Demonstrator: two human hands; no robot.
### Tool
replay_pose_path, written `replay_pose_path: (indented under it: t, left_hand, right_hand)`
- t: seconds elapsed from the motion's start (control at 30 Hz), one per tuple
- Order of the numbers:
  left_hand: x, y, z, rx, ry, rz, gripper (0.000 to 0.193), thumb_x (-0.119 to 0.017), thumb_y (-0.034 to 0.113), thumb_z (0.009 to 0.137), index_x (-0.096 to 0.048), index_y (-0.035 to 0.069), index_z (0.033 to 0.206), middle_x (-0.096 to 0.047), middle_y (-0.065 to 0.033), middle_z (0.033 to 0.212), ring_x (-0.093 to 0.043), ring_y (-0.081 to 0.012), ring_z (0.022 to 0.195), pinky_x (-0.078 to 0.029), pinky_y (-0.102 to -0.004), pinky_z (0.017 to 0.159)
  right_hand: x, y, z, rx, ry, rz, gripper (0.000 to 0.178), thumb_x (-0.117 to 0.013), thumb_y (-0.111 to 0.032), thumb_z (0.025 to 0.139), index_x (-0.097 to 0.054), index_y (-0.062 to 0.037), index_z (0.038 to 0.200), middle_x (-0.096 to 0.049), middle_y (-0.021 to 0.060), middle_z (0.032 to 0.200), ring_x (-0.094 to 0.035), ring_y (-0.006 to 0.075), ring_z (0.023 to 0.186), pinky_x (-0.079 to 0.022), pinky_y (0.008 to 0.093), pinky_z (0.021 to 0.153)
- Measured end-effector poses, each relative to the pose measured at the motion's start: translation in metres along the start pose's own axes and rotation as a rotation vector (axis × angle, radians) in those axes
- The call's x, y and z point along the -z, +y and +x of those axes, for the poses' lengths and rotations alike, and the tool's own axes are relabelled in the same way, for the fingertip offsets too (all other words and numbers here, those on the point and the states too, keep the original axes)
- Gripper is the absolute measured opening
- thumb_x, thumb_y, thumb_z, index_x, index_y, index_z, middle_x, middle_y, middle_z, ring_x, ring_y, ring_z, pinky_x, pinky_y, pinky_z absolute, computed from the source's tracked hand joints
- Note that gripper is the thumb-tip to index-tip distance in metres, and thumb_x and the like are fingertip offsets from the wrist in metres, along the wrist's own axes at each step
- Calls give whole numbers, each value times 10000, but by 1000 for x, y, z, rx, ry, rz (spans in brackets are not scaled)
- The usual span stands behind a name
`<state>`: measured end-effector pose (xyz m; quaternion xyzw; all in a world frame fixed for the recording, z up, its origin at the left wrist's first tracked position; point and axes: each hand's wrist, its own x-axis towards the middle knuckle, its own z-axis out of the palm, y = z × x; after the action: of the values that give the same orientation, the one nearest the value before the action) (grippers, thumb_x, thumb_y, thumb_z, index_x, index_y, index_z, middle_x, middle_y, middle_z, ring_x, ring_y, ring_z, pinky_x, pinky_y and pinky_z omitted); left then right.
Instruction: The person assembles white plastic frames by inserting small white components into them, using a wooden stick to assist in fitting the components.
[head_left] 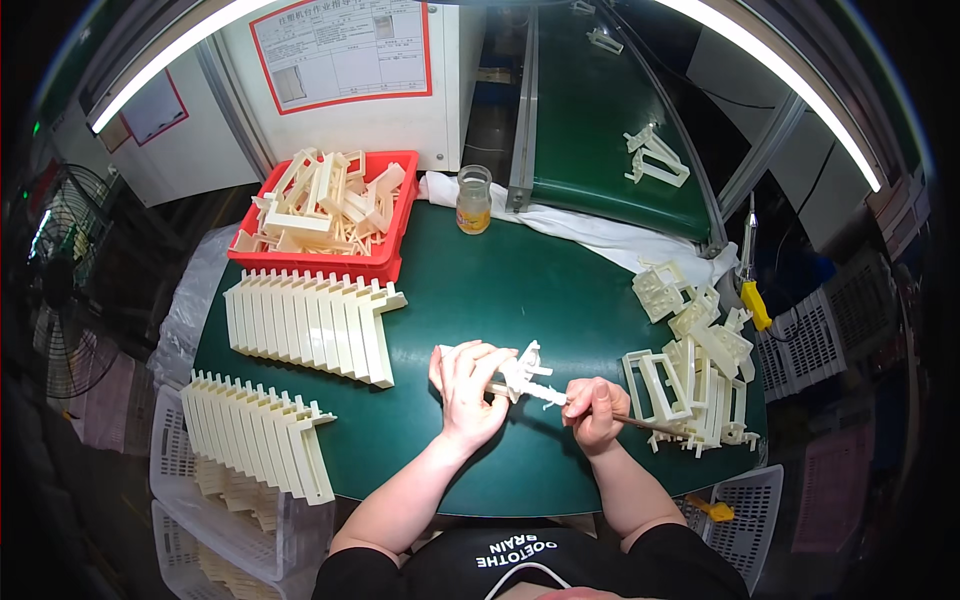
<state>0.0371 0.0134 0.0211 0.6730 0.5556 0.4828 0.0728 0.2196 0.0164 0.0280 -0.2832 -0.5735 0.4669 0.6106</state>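
In front of my chest, my left hand is closed round a cream-coloured moulded plastic part, its end standing out past my fingers. My right hand grips a thin brown-handled stick tool, whose handle slants out to the lower right. Between the two hands is a whitish, rough-edged piece; I cannot tell whether it belongs to the part or to the tool. To the right of my right hand lies a loose heap of cream plastic frames.
Two neat rows of cream parts, a far row and a near row, lie left. Behind stand a red bin of parts and a glass jar. A green conveyor carries frames. A yellow-handled tool hangs right.
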Motion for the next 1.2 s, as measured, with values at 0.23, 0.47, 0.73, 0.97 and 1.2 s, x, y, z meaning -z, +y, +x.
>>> replay_pose_path:
  t: [0.23,0.47,0.73,0.97,1.2]
  left_hand:
    - [-1,-1,1,26,23,-4,471,-680,73,613,-648,193,1066,-558,-14,1048,-483,-236,1123,-160,-513,1086]
    - [-1,-1,3,59,62,-21,485,-689,53,602,-644,190,1065,-555,-17,1039,-494,-223,1110,-169,-495,1086]
    - [-2,-4,3,52,71,-23,466,-719,97,634,-625,163,1085,-555,-34,1061,-508,-229,1078,-210,-473,1068]
    - [-1,-6,4,138,109,-383,685,-730,-48,655,-473,38,1284,-503,-124,1152,-511,-262,1112,-419,-354,961]
    - [-2,-13,2,481,-1,-1081,681,-569,49,895,-209,56,1473,-455,-91,1265,-486,-190,1166,-397,-332,1011]
  right_hand:
    - [-2,-4,0,-97,-9,77,491,-410,-287,1007,-530,9,635,-574,129,600,-540,155,466,-398,240,433]
    - [-5,-2,3,-38,-40,88,476,-397,-246,1009,-535,2,627,-582,125,597,-525,145,455,-400,239,439]
    - [0,0,3,-73,-73,-96,487,-427,-252,995,-521,-10,583,-552,84,568,-472,104,440,-354,224,429]
    - [-3,1,4,-164,49,-29,468,-428,-257,998,-531,-12,612,-536,60,574,-464,81,440,-346,205,420]
    - [-2,6,2,-154,79,2,448,-429,-262,1001,-541,-14,646,-538,56,580,-467,74,436,-347,194,416]
